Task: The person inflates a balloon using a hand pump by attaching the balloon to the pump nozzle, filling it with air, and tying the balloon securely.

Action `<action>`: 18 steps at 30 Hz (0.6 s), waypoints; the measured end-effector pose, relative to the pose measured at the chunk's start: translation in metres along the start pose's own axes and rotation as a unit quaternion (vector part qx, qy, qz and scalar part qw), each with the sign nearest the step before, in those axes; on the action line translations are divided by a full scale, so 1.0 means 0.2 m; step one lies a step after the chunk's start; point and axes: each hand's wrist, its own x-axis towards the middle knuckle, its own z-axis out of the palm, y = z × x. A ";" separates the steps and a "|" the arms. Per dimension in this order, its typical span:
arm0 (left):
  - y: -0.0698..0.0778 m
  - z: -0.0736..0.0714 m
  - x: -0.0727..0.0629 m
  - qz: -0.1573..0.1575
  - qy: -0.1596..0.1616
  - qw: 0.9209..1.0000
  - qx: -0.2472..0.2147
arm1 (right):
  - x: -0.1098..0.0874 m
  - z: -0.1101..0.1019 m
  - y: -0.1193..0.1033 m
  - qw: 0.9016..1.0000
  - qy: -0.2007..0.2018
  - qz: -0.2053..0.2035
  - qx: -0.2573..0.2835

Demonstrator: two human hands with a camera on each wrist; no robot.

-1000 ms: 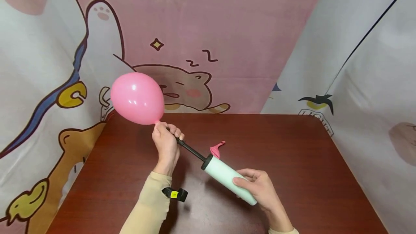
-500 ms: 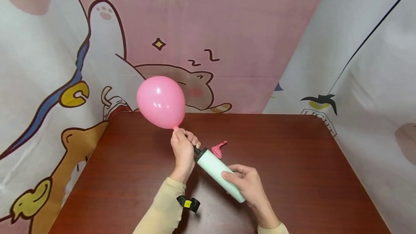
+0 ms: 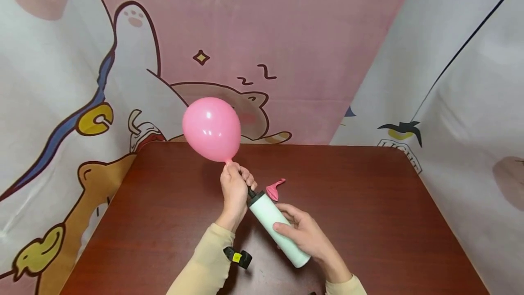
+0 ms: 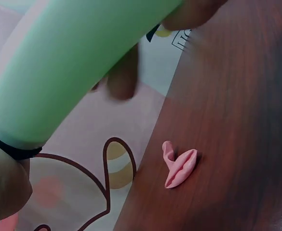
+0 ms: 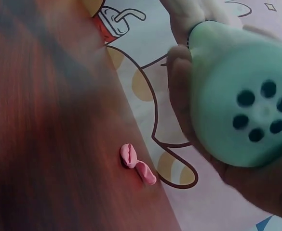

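Note:
An inflated pink balloon (image 3: 211,129) stands above my left hand (image 3: 235,190), which grips its neck together with the black front end of a hand pump. The pump's pale green barrel (image 3: 278,229) slants down to the right, its black collar close to the left fingers. My right hand (image 3: 300,229) holds the barrel from the right, thumb on top. In the right wrist view the barrel's end cap (image 5: 266,120) shows a ring of holes. How the balloon's mouth sits on the nozzle is hidden by the left fingers.
A flat, uninflated pink balloon (image 3: 274,190) lies on the brown table (image 3: 368,195) just beyond the pump. Behind the table hangs a cartoon-printed cloth (image 3: 311,58). A black strap device (image 3: 238,257) is on the left wrist.
The pump's black rod has slid into the barrel, so the left hand and inflated balloon have come right, close to the barrel. Lately the right hand has shifted slightly along the barrel toward the collar.

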 end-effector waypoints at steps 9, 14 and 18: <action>-0.04 0.03 -0.04 -0.032 -0.057 0.998 0.013 | 0.11 0.03 0.01 0.999 -0.011 -0.029 -0.039; -0.05 0.04 -0.04 -0.031 -0.072 0.997 0.011 | 0.13 0.03 0.00 0.997 0.004 -0.036 -0.071; -0.05 0.03 -0.04 -0.029 -0.076 0.997 0.012 | 0.14 0.03 0.00 0.993 0.009 -0.047 -0.113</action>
